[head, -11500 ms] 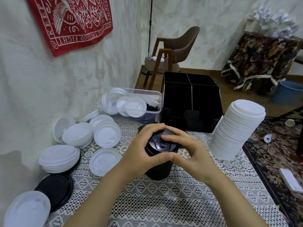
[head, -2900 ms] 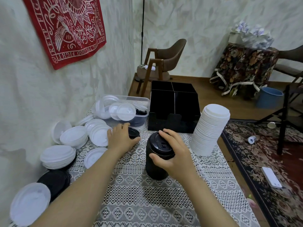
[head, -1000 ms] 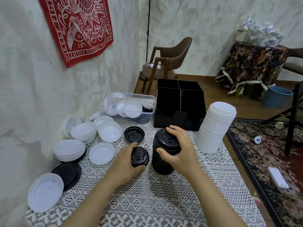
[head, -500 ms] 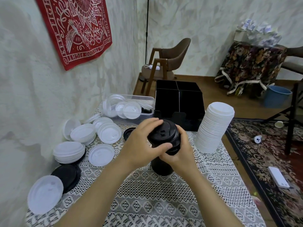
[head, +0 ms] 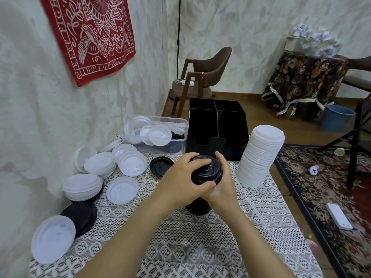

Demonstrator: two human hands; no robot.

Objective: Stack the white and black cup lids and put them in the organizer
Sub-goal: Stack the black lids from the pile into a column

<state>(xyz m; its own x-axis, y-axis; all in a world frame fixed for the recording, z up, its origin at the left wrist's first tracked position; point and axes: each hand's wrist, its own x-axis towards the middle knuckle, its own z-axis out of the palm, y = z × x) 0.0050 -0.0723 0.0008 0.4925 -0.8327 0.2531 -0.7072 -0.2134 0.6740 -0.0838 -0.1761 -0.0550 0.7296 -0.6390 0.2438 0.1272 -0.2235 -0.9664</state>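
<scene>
1. On the near half of the table (head: 200,247), both hands close on the black lid stack (head: 197,207), which stands upright at centre.
2. The left hand (head: 180,183) curls over the topmost lid (head: 206,171), thumb on its near rim. The right hand (head: 224,187) wraps the stack's right side, fingers on the far rim.
3. Step in hand, as judged: seating a lid onto the stack. The next move calls for even downward pressure until it nests.
4. A loose black lid (head: 161,166) lies just beyond, to the left, probably the next pickup.
5. The white lid stack (head: 259,157) stands apart on the right.
6. The black organizer (head: 216,125) sits at the far edge, its compartments too dark to read.
</scene>
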